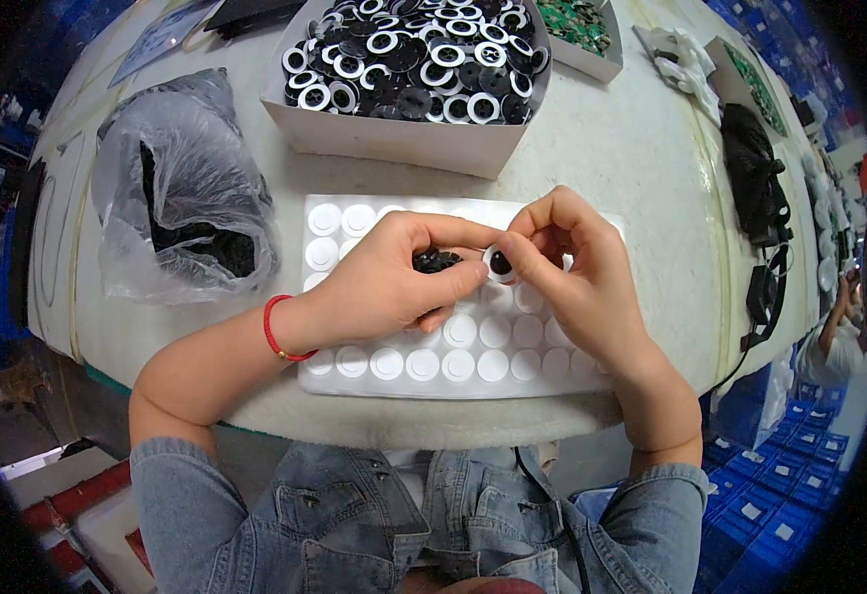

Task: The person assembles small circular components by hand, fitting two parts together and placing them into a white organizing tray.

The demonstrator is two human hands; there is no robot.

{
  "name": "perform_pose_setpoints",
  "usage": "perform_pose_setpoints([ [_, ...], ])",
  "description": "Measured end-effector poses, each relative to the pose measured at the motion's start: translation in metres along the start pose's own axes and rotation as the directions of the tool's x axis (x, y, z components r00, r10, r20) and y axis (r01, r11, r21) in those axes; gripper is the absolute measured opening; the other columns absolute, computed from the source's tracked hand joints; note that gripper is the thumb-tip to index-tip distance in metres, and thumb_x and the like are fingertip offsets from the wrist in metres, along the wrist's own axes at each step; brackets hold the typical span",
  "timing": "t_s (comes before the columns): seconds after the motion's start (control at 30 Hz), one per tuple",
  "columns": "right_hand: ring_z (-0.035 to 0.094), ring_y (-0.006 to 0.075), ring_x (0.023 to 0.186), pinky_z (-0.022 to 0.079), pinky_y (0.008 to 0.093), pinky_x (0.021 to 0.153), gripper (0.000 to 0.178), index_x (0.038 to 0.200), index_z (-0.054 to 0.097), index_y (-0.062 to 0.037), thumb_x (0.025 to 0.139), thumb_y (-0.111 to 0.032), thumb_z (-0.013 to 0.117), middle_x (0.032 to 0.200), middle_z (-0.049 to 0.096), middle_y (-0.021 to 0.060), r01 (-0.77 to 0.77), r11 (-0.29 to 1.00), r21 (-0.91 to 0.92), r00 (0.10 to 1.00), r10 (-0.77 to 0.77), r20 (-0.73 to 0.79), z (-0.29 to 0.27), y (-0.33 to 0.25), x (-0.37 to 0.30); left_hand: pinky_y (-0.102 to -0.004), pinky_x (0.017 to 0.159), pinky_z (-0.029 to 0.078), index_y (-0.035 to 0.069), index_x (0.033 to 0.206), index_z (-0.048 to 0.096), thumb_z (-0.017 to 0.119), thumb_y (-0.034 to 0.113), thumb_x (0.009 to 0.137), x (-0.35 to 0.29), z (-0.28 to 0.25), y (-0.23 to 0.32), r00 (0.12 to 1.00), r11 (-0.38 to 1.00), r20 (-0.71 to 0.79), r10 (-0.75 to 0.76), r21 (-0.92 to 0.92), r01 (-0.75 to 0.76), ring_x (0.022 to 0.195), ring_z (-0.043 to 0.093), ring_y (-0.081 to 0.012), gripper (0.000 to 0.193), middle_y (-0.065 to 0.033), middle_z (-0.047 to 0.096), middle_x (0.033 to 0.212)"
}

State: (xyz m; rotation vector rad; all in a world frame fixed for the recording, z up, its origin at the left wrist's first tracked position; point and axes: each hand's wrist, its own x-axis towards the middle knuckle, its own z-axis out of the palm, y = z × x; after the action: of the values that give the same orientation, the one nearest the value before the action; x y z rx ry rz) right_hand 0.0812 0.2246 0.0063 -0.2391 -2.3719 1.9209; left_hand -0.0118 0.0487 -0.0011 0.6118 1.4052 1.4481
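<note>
My right hand (577,272) pinches a small round disc (499,263) with a white rim and black centre between thumb and fingers. At that disc's left edge is the thumb tip of my left hand (394,272). The fingers of that hand curl around a cluster of small black parts (434,260), whose exact kind I cannot make out. Both hands are over a white tray (394,388) with rows of round white pieces (458,363) in it. My hands hide the tray's middle.
Beyond the tray stands a white box (404,141) heaped with black discs and white rings. A clear plastic bag (186,198) of black parts lies on the left. Green circuit boards (574,27) fill a box at the back right. A black bag (753,173) rests near the table's right edge.
</note>
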Motion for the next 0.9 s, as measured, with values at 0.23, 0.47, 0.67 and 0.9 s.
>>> perform_pose_setpoints([
  [0.23,0.053,0.0061,0.063,0.042,0.0217,0.054,0.011,0.081,0.058,0.0005,0.086,-0.006,0.066,0.076,0.056,0.0024,0.091,0.988,-0.123,0.994,-0.099,-0.056,0.0014,0.0028,-0.0002,-0.0192,0.039,0.03,0.001,0.118,0.06,0.055,0.012,0.093,-0.0008,0.002,0.0035,0.999,0.999,-0.029,-0.034,-0.012,0.033,0.046,0.045,-0.0026,0.028,0.0039,0.055,0.063],
  [0.47,0.053,0.0058,0.062,0.042,0.0209,0.054,0.011,0.087,0.056,0.0003,0.087,-0.007,0.065,0.077,0.057,0.003,0.08,0.994,-0.075,0.995,-0.083,-0.045,0.0025,0.0055,0.0005,-0.019,0.039,0.03,0.001,0.117,0.061,0.055,0.012,0.093,-0.0006,0.0024,0.0018,0.998,0.999,-0.049,-0.027,-0.03,0.026,0.045,0.044,-0.0025,0.027,0.0039,0.054,0.061],
  [0.67,0.05,0.0033,0.062,0.04,0.0198,0.054,0.016,0.096,0.05,-0.0013,0.087,-0.005,0.063,0.077,0.054,0.0008,0.022,1.0,0.007,1.0,-0.022,0.022,-0.0011,0.0054,0.0004,-0.0183,0.039,0.03,0.001,0.117,0.061,0.056,0.012,0.093,-0.0034,0.0046,-0.0021,0.988,0.999,-0.152,0.018,-0.039,-0.025,0.046,0.045,-0.0022,0.027,0.0031,0.056,0.064],
  [0.9,0.048,0.0035,0.061,0.038,0.0209,0.051,0.021,0.098,0.046,-0.0022,0.087,-0.008,0.063,0.08,0.052,0.0007,0.071,0.997,-0.031,0.992,-0.067,0.104,0.0043,0.0056,-0.0028,-0.0182,0.039,0.03,0.001,0.113,0.06,0.056,0.012,0.093,-0.0034,0.0041,-0.0032,0.982,0.997,-0.181,0.044,-0.048,-0.053,0.045,0.045,-0.0023,0.022,0.0021,0.056,0.065],
])
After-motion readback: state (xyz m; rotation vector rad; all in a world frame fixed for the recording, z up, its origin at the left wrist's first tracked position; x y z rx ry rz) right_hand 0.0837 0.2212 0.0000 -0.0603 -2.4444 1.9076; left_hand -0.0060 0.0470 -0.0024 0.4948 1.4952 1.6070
